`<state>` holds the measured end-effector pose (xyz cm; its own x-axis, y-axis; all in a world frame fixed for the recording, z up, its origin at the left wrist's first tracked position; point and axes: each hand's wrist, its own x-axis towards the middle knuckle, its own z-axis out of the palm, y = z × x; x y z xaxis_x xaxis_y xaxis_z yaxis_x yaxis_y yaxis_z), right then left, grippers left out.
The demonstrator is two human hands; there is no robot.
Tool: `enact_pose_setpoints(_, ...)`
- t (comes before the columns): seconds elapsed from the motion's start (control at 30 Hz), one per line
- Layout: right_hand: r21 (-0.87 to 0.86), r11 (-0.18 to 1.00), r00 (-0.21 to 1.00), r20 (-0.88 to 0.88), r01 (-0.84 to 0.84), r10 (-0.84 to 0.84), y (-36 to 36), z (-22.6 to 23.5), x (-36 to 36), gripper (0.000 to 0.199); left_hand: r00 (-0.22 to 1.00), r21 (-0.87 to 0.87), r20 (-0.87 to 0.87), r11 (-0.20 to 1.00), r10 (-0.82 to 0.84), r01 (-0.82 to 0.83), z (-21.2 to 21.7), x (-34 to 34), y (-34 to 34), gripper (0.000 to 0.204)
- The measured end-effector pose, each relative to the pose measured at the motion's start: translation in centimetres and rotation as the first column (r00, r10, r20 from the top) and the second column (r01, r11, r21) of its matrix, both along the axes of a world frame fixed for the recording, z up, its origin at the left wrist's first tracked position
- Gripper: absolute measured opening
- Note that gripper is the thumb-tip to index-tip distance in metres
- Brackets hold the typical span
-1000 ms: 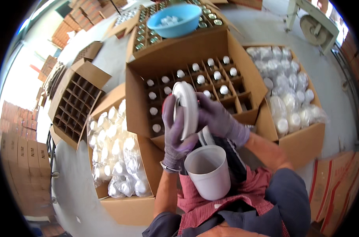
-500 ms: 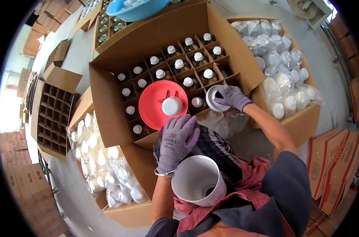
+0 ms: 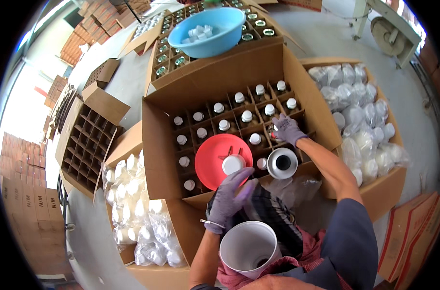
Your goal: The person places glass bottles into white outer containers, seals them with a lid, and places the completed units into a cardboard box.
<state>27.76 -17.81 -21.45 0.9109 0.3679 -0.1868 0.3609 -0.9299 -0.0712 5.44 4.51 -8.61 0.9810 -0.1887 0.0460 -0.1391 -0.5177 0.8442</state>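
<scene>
A cardboard carton (image 3: pixel 158 159) with dividers holds several dark bottles topped with white caps (image 3: pixel 246 116). My right hand (image 3: pixel 288 130), in a grey-purple glove, is closed round the top of a bottle (image 3: pixel 272 132) in one compartment; the fingers hide most of it. Beside it sits a white funnel-like piece (image 3: pixel 293 169) with a dark round hole. My left hand (image 3: pixel 229 195), gloved alike, hovers with fingers apart at the near edge of a red plate (image 3: pixel 208 164). On that plate stand a white round tub (image 3: pixel 233 164) and small dark strips (image 3: pixel 225 156).
A pale grey bucket (image 3: pixel 244 241) rests in my lap. Cartons of bagged white pieces stand at left (image 3: pixel 133 208) and right (image 3: pixel 370 116). Behind, a blue basin (image 3: pixel 229 34) sits over another bottle carton. An open divided carton (image 3: pixel 89 140) lies far left.
My right hand has let go of the white funnel-like piece and moved away to a bottle top. My left fingers have spread more. The view has shifted, showing more of the blue basin.
</scene>
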Motion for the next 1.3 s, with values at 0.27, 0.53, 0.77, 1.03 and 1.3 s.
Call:
enact_pose_setpoints(0.27, 0.835, 0.475, 0.936, 0.347, -0.276, -0.067, -5.9, 17.0, -11.7, 0.036, 0.941, -0.727, -0.331, 0.615, 0.078, -0.306, 0.2, 2.1, -2.3, 0.062)
enact_pose_setpoints(0.53, 0.984, -0.170, 0.998, -0.040, 0.049, 0.053, -1.8, 16.0, -21.6, 0.040, 0.977, -0.679, 0.062, 0.726, 0.205, -0.109, 5.0, -1.9, -1.6, 0.064)
enact_pose_setpoints(0.77, 0.921, 0.198, 0.907, 0.258, -0.335, 0.332, -3.2, 16.1, -27.0, 0.052, 0.994, -0.537, -0.100, 0.840, 0.031, -0.081, 12.5, -5.9, 3.7, 0.074)
enact_pose_setpoints(1.03, 0.866, 0.389, 0.914, 0.167, -0.316, 0.370, -9.2, 11.9, -40.2, 0.067, 0.976, -0.302, -0.185, 0.939, 0.111, -0.164, 6.1, -17.4, 4.3, 0.076)
enact_pose_setpoints(1.3, 0.921, 0.246, 0.836, 0.132, -0.302, 0.532, -5.5, 13.9, -40.1, 0.101, 0.784, -0.756, -0.595, 0.208, 0.180, -0.621, -4.7, -30.1, 3.1, 0.050)
